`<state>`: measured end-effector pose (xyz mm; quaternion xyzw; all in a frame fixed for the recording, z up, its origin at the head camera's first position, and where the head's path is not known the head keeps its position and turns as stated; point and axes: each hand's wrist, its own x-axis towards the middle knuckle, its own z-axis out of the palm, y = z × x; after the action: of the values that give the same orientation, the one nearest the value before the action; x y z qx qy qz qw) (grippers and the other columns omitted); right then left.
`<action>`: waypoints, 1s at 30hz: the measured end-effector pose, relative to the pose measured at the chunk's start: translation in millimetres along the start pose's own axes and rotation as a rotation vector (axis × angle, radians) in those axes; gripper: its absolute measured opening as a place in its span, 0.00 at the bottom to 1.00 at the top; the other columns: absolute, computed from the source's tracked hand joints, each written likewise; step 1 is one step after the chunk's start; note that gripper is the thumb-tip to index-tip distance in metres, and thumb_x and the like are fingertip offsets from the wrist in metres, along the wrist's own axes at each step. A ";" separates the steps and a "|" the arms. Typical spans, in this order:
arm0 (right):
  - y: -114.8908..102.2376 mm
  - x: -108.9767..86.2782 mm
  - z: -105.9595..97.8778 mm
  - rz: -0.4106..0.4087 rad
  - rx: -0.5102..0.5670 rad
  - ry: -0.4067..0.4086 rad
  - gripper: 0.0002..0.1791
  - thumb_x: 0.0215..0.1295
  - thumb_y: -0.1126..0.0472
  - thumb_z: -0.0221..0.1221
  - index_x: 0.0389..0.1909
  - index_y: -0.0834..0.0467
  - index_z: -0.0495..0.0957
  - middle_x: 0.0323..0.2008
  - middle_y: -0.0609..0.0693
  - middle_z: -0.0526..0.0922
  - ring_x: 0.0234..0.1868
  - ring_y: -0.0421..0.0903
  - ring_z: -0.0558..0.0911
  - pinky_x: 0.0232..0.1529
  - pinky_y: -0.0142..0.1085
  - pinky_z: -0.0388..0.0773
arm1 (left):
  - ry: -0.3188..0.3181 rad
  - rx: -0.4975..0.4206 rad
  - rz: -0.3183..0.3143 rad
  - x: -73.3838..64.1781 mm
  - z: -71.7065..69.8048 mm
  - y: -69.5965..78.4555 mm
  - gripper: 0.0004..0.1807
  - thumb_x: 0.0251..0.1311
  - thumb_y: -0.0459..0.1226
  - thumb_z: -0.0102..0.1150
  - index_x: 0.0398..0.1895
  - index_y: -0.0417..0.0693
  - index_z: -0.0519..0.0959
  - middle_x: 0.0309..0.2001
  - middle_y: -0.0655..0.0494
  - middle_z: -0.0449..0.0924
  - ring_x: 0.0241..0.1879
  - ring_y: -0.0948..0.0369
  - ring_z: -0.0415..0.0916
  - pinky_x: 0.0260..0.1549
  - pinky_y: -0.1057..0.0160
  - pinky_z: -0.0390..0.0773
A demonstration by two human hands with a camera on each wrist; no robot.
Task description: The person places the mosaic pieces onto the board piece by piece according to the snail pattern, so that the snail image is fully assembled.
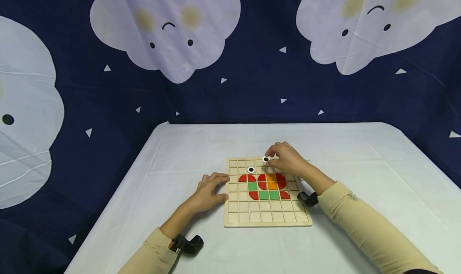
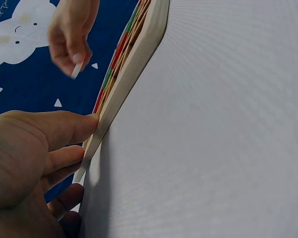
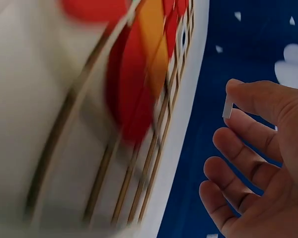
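A square wooden grid board (image 1: 267, 217) lies on the table. On it are red rounded pieces (image 1: 261, 182), green squares (image 1: 263, 195) and orange pieces (image 1: 272, 185). One round white piece with a black dot (image 1: 251, 169), like an eye, sits near its upper left. Over the far edge, my right hand (image 1: 288, 159) pinches a matching white eye disc (image 1: 265, 159) between thumb and finger; in the right wrist view that disc (image 3: 228, 107) appears edge-on. My left hand (image 1: 207, 192) rests at the board's left side, thumb and extended fingers touching the edge.
White cloth covers the table (image 1: 194, 146). Behind it hangs a dark blue curtain (image 1: 201, 102) printed with clouds and small triangles. A black wrist device (image 1: 192, 245) is strapped to the left wrist, and another (image 1: 307, 199) shows beside the board's right edge.
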<state>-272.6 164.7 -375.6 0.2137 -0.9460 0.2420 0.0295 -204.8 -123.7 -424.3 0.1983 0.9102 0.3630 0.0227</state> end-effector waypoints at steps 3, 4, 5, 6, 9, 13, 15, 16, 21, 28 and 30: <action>-15.7 8.2 10.0 -0.040 0.012 -0.028 0.13 0.57 0.59 0.64 0.42 0.59 0.81 0.39 0.52 0.80 0.45 0.51 0.72 0.48 0.46 0.69 | -0.004 -0.005 -0.005 -0.3 -0.5 0.6 0.28 0.48 0.36 0.64 0.58 0.46 0.75 0.61 0.60 0.71 0.49 0.60 0.60 0.46 0.60 0.55; -20.5 10.7 13.0 -0.047 0.018 -0.038 0.13 0.57 0.58 0.64 0.43 0.59 0.81 0.39 0.52 0.80 0.45 0.51 0.72 0.48 0.46 0.69 | -0.003 -0.005 -0.006 -0.4 -0.5 0.6 0.28 0.48 0.36 0.64 0.58 0.46 0.75 0.61 0.60 0.71 0.49 0.60 0.60 0.46 0.60 0.55; -25.0 13.0 16.1 -0.051 0.024 -0.047 0.13 0.57 0.58 0.63 0.43 0.58 0.81 0.40 0.52 0.80 0.45 0.51 0.72 0.48 0.45 0.69 | -0.002 -0.006 -0.006 -0.2 -0.3 0.3 0.28 0.48 0.36 0.64 0.58 0.46 0.75 0.61 0.59 0.71 0.49 0.60 0.60 0.47 0.60 0.55; -28.8 15.4 19.3 -0.052 0.028 -0.055 0.13 0.58 0.57 0.63 0.43 0.58 0.81 0.40 0.51 0.80 0.45 0.50 0.72 0.48 0.45 0.70 | -0.001 -0.006 -0.005 -0.2 -0.2 0.0 0.28 0.48 0.36 0.64 0.58 0.46 0.75 0.61 0.59 0.71 0.50 0.60 0.60 0.47 0.60 0.55; -37.2 21.9 28.6 -0.049 0.033 -0.077 0.12 0.58 0.57 0.62 0.43 0.56 0.81 0.40 0.50 0.79 0.45 0.50 0.72 0.47 0.44 0.71 | 0.001 -0.005 -0.005 0.1 0.7 -0.9 0.28 0.48 0.36 0.64 0.57 0.47 0.75 0.61 0.60 0.71 0.50 0.60 0.60 0.47 0.59 0.55; -42.2 28.8 38.9 -0.042 0.052 -0.100 0.11 0.57 0.59 0.62 0.41 0.56 0.81 0.39 0.49 0.80 0.44 0.48 0.72 0.46 0.42 0.71 | -0.006 -0.012 -0.013 0.7 1.6 -1.8 0.28 0.48 0.36 0.64 0.57 0.48 0.75 0.61 0.61 0.71 0.49 0.60 0.60 0.47 0.59 0.55; -43.2 30.6 42.3 -0.035 0.068 -0.112 0.11 0.56 0.58 0.63 0.41 0.55 0.82 0.38 0.48 0.80 0.44 0.47 0.72 0.47 0.42 0.70 | -0.008 -0.012 -0.015 1.1 1.8 -1.8 0.28 0.48 0.36 0.64 0.58 0.48 0.75 0.61 0.61 0.71 0.49 0.61 0.59 0.47 0.59 0.56; -43.3 31.0 43.6 -0.035 0.070 -0.118 0.11 0.56 0.58 0.64 0.41 0.56 0.82 0.38 0.48 0.80 0.43 0.47 0.72 0.47 0.42 0.70 | -0.009 -0.011 -0.014 1.3 1.8 -1.9 0.28 0.48 0.36 0.64 0.58 0.48 0.75 0.61 0.61 0.71 0.49 0.61 0.59 0.47 0.59 0.56; -42.0 31.7 48.5 -0.024 0.052 -0.135 0.12 0.55 0.54 0.66 0.39 0.55 0.81 0.35 0.47 0.80 0.43 0.46 0.71 0.47 0.42 0.69 | -0.013 -0.007 -0.014 1.4 1.1 -2.3 0.28 0.49 0.37 0.64 0.58 0.48 0.75 0.62 0.61 0.70 0.50 0.60 0.59 0.47 0.59 0.55; -42.4 32.3 51.8 -0.036 -0.019 -0.132 0.11 0.56 0.54 0.65 0.38 0.53 0.82 0.35 0.47 0.80 0.40 0.46 0.71 0.44 0.41 0.68 | -0.016 -0.010 -0.019 1.3 0.8 -2.2 0.28 0.49 0.37 0.64 0.59 0.48 0.74 0.62 0.61 0.70 0.51 0.60 0.59 0.48 0.58 0.56; -42.5 32.2 52.2 -0.032 -0.028 -0.129 0.11 0.56 0.54 0.65 0.38 0.53 0.82 0.35 0.46 0.80 0.40 0.46 0.71 0.45 0.41 0.68 | -0.018 -0.014 -0.023 1.3 0.6 -1.9 0.28 0.49 0.37 0.64 0.59 0.48 0.74 0.62 0.61 0.70 0.51 0.60 0.59 0.48 0.58 0.56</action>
<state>-281.5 93.9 -397.6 0.2436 -0.9456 0.2141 -0.0245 -206.6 -124.2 -425.9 0.1911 0.9096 0.3671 0.0363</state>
